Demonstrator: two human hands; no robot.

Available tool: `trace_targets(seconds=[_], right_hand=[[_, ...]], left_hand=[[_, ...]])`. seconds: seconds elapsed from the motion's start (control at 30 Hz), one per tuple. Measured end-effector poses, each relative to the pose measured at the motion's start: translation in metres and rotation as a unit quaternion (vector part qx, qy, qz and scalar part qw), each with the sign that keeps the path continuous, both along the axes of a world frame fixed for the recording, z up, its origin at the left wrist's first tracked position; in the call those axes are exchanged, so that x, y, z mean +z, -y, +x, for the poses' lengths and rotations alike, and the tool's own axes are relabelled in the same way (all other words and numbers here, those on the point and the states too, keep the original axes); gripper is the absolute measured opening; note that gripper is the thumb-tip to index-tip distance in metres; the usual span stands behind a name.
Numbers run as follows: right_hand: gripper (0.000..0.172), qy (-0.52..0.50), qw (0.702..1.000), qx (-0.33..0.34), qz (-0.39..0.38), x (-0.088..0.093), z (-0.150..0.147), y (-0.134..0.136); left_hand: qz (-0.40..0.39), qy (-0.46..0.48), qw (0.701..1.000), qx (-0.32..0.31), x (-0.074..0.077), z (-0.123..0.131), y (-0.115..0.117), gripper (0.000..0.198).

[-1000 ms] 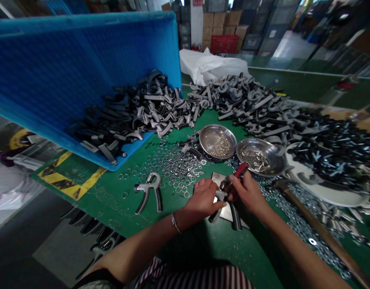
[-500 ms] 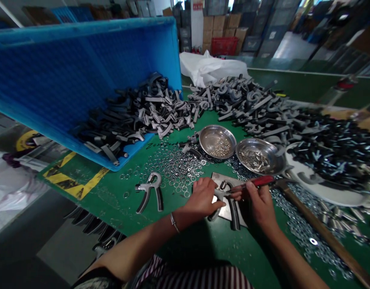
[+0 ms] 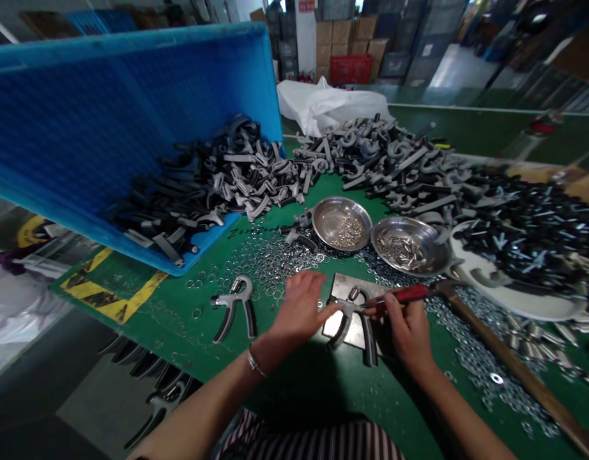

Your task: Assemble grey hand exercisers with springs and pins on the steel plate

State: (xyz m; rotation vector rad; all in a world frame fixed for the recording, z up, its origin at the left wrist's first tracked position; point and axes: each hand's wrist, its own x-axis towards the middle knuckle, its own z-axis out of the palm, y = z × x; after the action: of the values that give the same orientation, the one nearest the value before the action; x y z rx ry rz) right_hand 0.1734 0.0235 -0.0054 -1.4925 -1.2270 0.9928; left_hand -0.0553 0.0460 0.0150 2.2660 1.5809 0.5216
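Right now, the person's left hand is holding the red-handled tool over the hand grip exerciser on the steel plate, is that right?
Not quite: the head view shows the red-handled tool in the right hand, not the left. It is held over the hand grip exerciser on the steel plate.

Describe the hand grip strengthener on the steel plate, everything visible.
The hand grip strengthener lies on a steel plate, its handles pointing toward the person. It has two black-sleeved handles, grey metal-looking arms and a small coil spring at its head. The left hand touches its grey arm with outstretched fingers. The thin tip of a red-handled tool, held in the right hand, reaches the head.
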Motion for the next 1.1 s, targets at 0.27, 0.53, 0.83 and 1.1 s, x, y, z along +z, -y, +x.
trace_targets(seconds=[0.27, 0.53, 0.83, 1.1], right_hand=[[0.025, 0.055, 0.998, 0.008, 0.004, -0.001, -0.001, -0.001], [0.026, 0.334, 0.924, 0.181, 0.04, 0.003, -0.006, -0.009], [0.021, 0.29, 0.939, 0.171, 0.073, 0.023, -0.013, -0.009], [0.026, 0.511, 0.843, 0.151, -0.068, -0.002, 0.093, -0.008]], left_hand=[[-0.079, 0.024, 0.994, -0.068, -0.018, 0.029, 0.006, 0.041], [-0.073, 0.008, 0.994, -0.08, -0.016, 0.026, 0.005, 0.039], [-0.063, -0.047, 0.994, -0.076, -0.009, 0.035, 0.006, 0.036], [-0.008, -0.025, 0.992, -0.126, 0.007, 0.019, -0.031, 0.044]])
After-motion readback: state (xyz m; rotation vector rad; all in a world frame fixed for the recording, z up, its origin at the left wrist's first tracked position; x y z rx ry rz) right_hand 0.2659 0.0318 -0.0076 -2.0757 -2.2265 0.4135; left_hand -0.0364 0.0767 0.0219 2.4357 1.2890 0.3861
